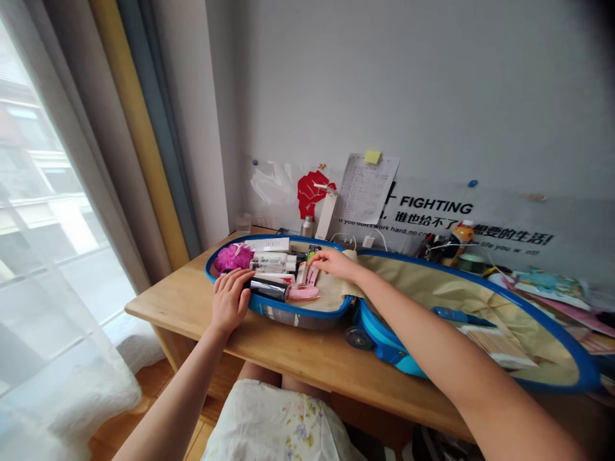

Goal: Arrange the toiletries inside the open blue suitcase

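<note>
A blue suitcase (331, 315) lies unfolded on the desk, both halves facing up. My left hand (230, 298) rests over the near left rim of the left half, fingers stretched out beside a black bottle (269, 288). Over the right part of that half, my right hand (331, 262) has its fingertips pinched together at a small white and orange box (302, 273); whatever is between them is hard to make out. Around them lie a magenta bath puff (234, 257), a long white box (268, 244), clear bottles (271, 262) and a pink brush-like item (303, 292).
In the suitcase's right half are a blue brush-like item (461, 316) and a pack of thin sticks (500, 346). A white desk lamp (327, 214), a metal bottle (307, 226) and an orange-topped bottle (462, 235) stand by the wall. Curtains (113, 128) hang left.
</note>
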{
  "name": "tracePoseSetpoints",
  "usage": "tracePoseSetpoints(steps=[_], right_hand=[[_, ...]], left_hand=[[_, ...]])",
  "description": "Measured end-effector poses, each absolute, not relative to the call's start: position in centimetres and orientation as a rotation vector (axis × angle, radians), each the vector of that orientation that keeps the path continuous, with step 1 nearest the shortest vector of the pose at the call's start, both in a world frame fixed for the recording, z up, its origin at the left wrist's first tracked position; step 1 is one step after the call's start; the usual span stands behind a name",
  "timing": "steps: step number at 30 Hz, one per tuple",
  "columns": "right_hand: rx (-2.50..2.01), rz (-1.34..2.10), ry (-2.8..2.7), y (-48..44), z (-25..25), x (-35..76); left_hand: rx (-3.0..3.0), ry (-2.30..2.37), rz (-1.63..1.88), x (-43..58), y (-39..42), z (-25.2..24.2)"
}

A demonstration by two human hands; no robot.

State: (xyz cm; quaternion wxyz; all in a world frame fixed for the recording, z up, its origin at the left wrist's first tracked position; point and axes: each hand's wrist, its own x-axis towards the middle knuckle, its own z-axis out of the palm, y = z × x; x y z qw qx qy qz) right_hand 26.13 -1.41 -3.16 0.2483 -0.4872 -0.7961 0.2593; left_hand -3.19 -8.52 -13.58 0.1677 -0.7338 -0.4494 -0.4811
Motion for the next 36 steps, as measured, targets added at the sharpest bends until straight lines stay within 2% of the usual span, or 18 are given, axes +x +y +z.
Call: tracePoseSetpoints(steps=[10,16,36], right_hand=[[-1.222,1.028,-2.126,-1.2,-3.9,26.1],[-1.231,1.088,-2.116,-1.6,-3.9,26.1],[-1.325,0.730,-2.386,-3.3,-4.0,24.5]], left_hand=[[-2.089,-1.299,-1.375,-3.1,-8.6,-13.6],[-2.085,-1.289,-1.376,-3.1,-8.6,-13.5],[-2.085,-1.322,-1.382,-3.1,-8.6,-13.6]])
